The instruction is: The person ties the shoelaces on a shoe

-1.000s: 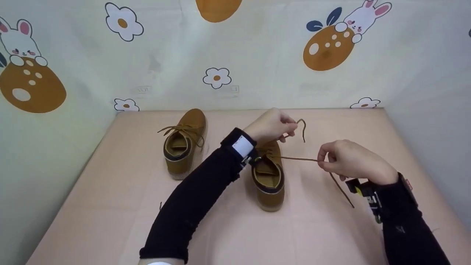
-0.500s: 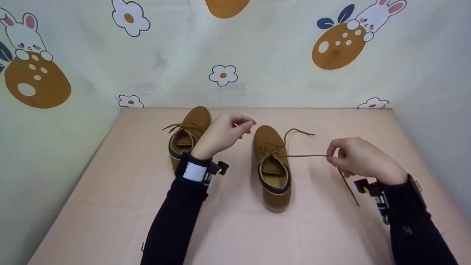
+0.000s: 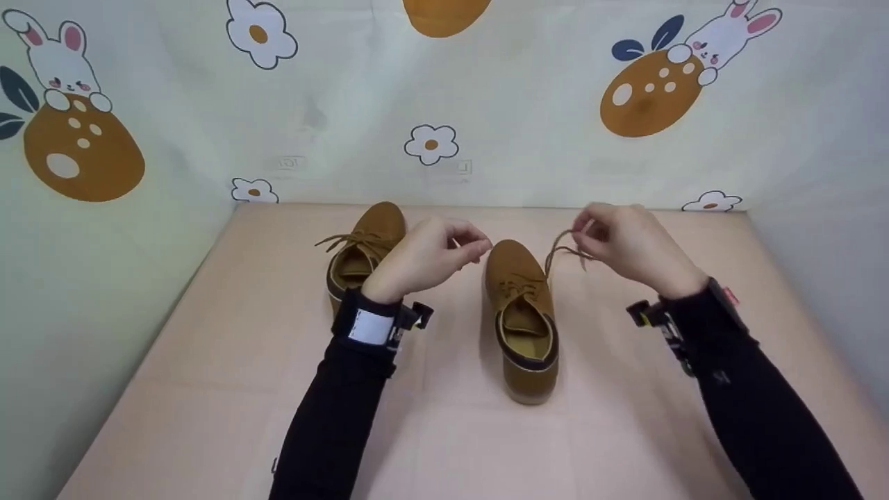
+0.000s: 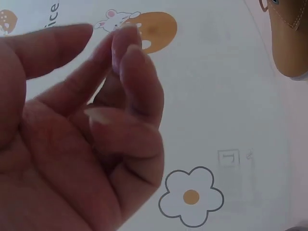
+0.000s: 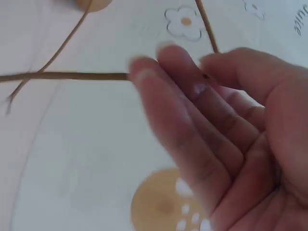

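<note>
A brown lace-up shoe (image 3: pixel 512 261) stands in the middle, toe pointing away, with its loose laces on its right side. My right hand (image 3: pixel 635 246) pinches one shoelace (image 5: pixel 86 76) to the right of the toe. In the right wrist view the lace runs behind the fingertips and comes out near the thumb. The other lace end (image 5: pixel 57 52) crosses it, frayed at its tip. My left hand (image 3: pixel 427 258), fingers loosely bent, hovers left of the toe. The left wrist view shows nothing between its fingers, with part of the shoe (image 4: pixel 290 43) at the upper right.
A matching brown shoe (image 3: pixel 380 221), its laces tied in a bow, stands to the left, partly covered by my left hand and wrist. The pink tabletop (image 3: pixel 194 389) ends at a pale cloth backdrop (image 3: pixel 347 104) printed with flowers and rabbits.
My left hand has let go of a lace and drawn back to the left. My right hand has carried its lace away from the body, up beside the toe. The view has shifted slightly.
</note>
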A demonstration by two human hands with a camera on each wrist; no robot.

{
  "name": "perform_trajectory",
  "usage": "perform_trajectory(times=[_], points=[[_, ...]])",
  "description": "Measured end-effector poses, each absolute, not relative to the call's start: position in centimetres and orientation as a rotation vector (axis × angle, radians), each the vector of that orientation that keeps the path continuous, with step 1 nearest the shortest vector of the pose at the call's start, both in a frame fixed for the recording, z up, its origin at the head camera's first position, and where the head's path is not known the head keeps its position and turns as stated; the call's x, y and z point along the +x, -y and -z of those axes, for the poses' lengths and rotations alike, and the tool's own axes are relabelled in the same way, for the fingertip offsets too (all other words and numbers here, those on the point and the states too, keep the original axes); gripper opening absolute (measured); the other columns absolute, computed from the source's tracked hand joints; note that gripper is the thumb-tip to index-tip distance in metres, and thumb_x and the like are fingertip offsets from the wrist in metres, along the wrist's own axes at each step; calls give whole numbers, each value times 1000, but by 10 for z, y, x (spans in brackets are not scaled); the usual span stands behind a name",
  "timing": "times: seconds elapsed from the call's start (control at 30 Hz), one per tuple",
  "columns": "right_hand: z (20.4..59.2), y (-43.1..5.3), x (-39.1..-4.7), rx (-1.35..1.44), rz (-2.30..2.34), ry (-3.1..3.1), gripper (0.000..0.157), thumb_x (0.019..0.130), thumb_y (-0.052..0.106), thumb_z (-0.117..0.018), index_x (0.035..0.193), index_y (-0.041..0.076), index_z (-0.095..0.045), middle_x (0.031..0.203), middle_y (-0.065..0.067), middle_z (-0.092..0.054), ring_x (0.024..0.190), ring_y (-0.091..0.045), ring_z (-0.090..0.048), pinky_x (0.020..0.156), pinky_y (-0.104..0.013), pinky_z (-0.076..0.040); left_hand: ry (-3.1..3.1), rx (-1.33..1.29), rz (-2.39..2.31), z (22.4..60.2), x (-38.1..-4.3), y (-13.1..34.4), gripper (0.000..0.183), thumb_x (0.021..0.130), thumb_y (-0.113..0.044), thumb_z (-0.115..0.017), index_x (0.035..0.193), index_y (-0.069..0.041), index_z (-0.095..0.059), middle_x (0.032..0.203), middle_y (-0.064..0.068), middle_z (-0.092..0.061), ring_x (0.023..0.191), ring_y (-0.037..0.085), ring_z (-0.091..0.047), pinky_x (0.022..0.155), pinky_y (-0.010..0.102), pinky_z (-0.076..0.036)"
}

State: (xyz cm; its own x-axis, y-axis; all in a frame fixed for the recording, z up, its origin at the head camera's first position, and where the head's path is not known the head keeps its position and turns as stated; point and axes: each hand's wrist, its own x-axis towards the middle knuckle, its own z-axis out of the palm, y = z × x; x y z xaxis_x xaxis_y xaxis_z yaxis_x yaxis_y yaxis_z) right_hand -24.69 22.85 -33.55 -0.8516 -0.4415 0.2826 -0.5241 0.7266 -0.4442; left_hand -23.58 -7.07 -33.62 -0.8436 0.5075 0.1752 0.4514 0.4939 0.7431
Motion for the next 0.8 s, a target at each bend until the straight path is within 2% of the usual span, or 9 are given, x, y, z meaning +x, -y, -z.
perform_trajectory(times=[0.07, 0.17, 0.27, 0.37, 0.47, 0.6, 0.7, 0.8], points=[[329, -202, -259, 896, -815, 2697, 6, 94, 11, -68, 99, 7, -69, 87, -2, -73, 78, -15, -69, 71, -35, -56, -2610, 943, -1237, 334, -232, 72, 18, 100, -26, -62, 104, -14, -74, 85, -5, -68, 77, 15, -63, 69, 29, -51], [324, -167, -267, 1088, -856, 2666, 19, 94, 11, -68, 113, 7, -67, 102, -4, -74, 93, -17, -70, 82, -38, -55, -2524, 1034, -1170, 329, -226, 73, 17, 100, -26, -62, 103, -15, -74, 85, -6, -69, 76, 12, -62, 69, 30, -52], [324, -151, -271, 1197, -865, 2717, 29, 94, 8, -67, 122, 7, -64, 110, -5, -72, 100, -18, -69, 88, -39, -54, -2499, 1073, -1158, 329, -225, 72, 18, 100, -24, -62, 103, -11, -74, 87, -2, -71, 77, 12, -63, 70, 30, -52], [333, -161, -273, 1177, -831, 2809, 28, 93, 2, -65, 120, 6, -67, 107, -8, -72, 98, -20, -69, 86, -40, -54, -2596, 1040, -1144, 337, -230, 66, 19, 100, -22, -62, 106, -9, -74, 95, 1, -72, 86, 12, -64, 78, 30, -51], [352, -185, -272, 1111, -739, 2898, 29, 88, -7, -62, 115, 4, -70, 101, -10, -72, 93, -23, -67, 80, -41, -54, -2677, 968, -1089, 353, -238, 55, 23, 100, -17, -62, 117, -6, -71, 108, 5, -71, 98, 16, -64, 86, 30, -49], [383, -207, -267, 1098, -587, 2933, 35, 82, -7, -67, 114, 5, -72, 97, -10, -66, 87, -24, -61, 76, -40, -52, -2709, 967, -927, 378, -248, 38, 31, 99, -9, -61, 128, -3, -64, 121, 9, -67, 111, 23, -61, 96, 32, -47], [402, -211, -264, 1089, -542, 2845, 27, 83, 0, -73, 109, 8, -73, 92, -8, -62, 81, -22, -58, 71, -38, -50, -2749, 1035, -836, 390, -252, 29, 28, 97, -6, -61, 124, -4, -68, 117, 7, -68, 110, 21, -62, 97, 30, -45], [412, -212, -263, 1027, -487, 2730, 15, 85, 2, -72, 98, 10, -74, 87, -6, -60, 78, -22, -56, 67, -38, -49, -2782, 1063, -849, 393, -253, 25, 20, 96, -7, -64, 114, -7, -73, 107, 4, -71, 100, 17, -64, 92, 28, -47]])
